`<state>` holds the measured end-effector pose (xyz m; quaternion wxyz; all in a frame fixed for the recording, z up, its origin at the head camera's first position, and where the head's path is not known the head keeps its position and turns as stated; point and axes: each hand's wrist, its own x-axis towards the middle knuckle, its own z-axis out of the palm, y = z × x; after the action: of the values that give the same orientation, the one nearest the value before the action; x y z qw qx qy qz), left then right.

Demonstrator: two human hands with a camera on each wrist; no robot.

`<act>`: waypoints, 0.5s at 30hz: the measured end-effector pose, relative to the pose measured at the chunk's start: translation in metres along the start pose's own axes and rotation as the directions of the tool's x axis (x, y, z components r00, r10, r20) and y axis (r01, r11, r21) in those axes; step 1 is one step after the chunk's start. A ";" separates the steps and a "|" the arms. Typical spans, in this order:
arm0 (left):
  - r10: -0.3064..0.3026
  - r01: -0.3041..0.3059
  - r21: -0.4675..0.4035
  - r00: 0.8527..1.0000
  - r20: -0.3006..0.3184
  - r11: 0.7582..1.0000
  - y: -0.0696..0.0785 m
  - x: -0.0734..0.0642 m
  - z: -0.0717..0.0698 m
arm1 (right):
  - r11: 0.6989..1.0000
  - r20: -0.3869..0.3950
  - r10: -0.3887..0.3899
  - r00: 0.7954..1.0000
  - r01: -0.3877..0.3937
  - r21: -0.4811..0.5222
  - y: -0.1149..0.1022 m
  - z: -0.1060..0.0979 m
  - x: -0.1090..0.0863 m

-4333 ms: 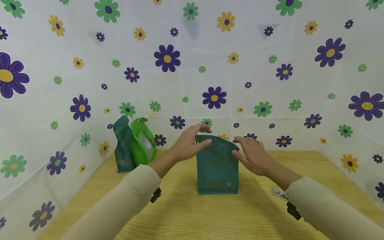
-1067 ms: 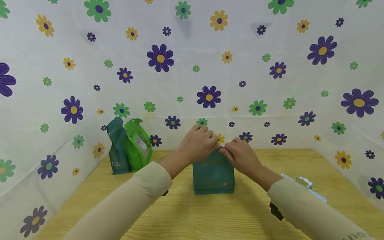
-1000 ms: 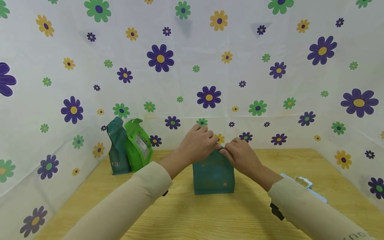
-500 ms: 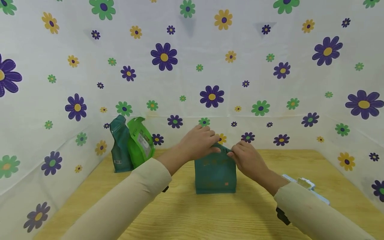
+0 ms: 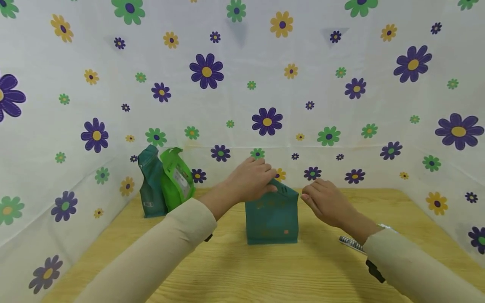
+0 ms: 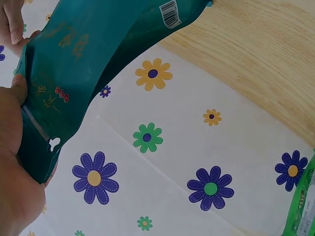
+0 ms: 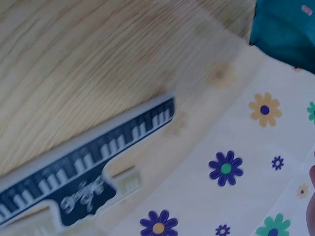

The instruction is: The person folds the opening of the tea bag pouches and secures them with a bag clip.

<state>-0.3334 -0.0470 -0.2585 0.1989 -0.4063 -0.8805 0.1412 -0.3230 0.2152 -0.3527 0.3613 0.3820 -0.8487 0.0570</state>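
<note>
A teal stand-up pouch (image 5: pixel 272 221) stands upright on the wooden table, its top folded down. My left hand (image 5: pixel 251 180) grips the left part of that fold, thumb on the near side and fingers over the back. In the left wrist view the pouch (image 6: pixel 93 39) shows a hang hole near its folded corner. Just off the pouch's right top corner, my right hand (image 5: pixel 326 200) holds nothing, its fingers loosely bent. A long clip with a piano-key pattern (image 5: pixel 351 243) lies partly under my right forearm in the head view; the right wrist view shows this clip (image 7: pixel 88 169) closer.
Another teal pouch (image 5: pixel 151 185) and a bright green pouch (image 5: pixel 177 181) stand together at the table's back left. A pale blue item (image 5: pixel 387 227) shows behind my right sleeve. White flower-patterned cloth (image 5: pixel 235 101) encloses the table (image 5: pixel 227 269) at the back and sides.
Both hands first hovered open at the pouch's top, then gripped and folded it down. My right hand has since let go and moved right; the piano-key clip shows again past the forearm.
</note>
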 end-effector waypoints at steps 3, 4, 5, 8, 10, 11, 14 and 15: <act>-0.003 0.003 -0.006 1.000 0.008 1.000 -0.001 0.000 -0.001 | 1.000 0.058 0.028 0.998 -0.027 -0.011 0.010 -0.006 -0.008; -0.005 0.005 -0.006 1.000 0.010 1.000 -0.001 0.000 -0.001 | 0.999 0.077 0.033 0.996 -0.031 -0.022 0.013 -0.007 -0.011; -0.006 0.006 -0.006 1.000 0.012 1.000 -0.001 0.000 -0.001 | 0.999 0.095 0.036 0.995 -0.033 -0.032 0.017 -0.009 -0.013; -0.008 0.008 0.002 1.000 0.018 1.000 -0.001 0.000 -0.001 | 0.997 0.143 0.044 0.989 -0.035 -0.065 0.026 -0.014 -0.021; -0.009 0.009 0.011 1.000 0.017 1.000 -0.001 0.000 0.000 | 0.996 0.179 0.057 0.982 -0.043 -0.082 0.032 -0.019 -0.026; -0.009 0.009 0.015 1.000 0.017 1.000 0.000 0.000 0.000 | 0.995 0.198 0.064 0.978 -0.047 -0.086 0.034 -0.022 -0.028; -0.010 0.009 0.016 1.000 0.014 1.000 0.000 0.000 0.000 | 0.993 0.275 0.096 0.957 -0.075 -0.088 0.040 -0.032 -0.037; -0.009 0.009 0.014 1.000 0.014 1.000 0.001 0.000 0.000 | 0.992 0.304 0.110 0.946 -0.087 -0.087 0.042 -0.036 -0.040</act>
<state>-0.3330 -0.0465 -0.2589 0.1964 -0.3999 -0.8827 0.1492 -0.3135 0.2818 -0.3453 0.2350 0.3300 -0.9141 -0.0161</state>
